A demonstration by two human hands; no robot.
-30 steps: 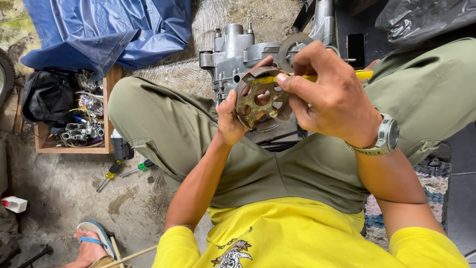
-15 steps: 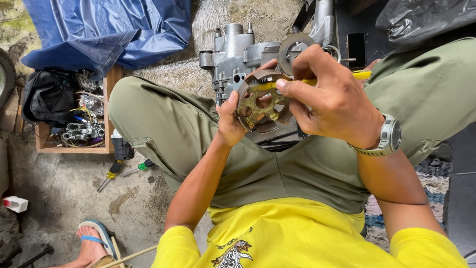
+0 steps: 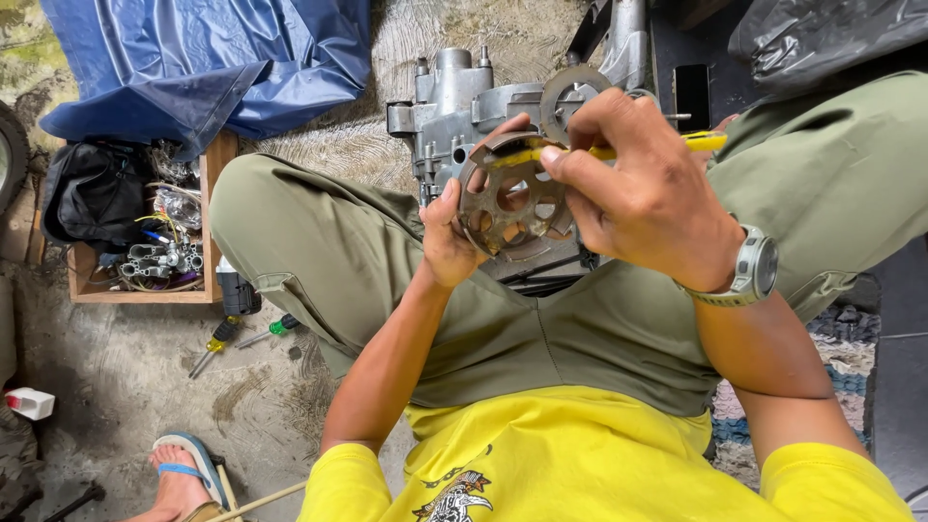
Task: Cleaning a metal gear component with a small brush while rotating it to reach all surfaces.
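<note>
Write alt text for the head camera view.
A seated person's left hand holds a rusty perforated metal disc while the right hand works a yellow-handled tool against it, above a grey engine casing. A wooden box of parts sits on the ground beside them.

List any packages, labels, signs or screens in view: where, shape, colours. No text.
Small white container: on the ground at the far left edge, boxy, white with a red spot at one end.
Black plastic bag: top right corner, crumpled, glossy black.
Watch: on the right hand's wrist, round grey case; its face is turned away.
Shirt print: bottom centre on the yellow shirt, dark and white graphic, partly cut off.
No signs or lit screens.
</note>
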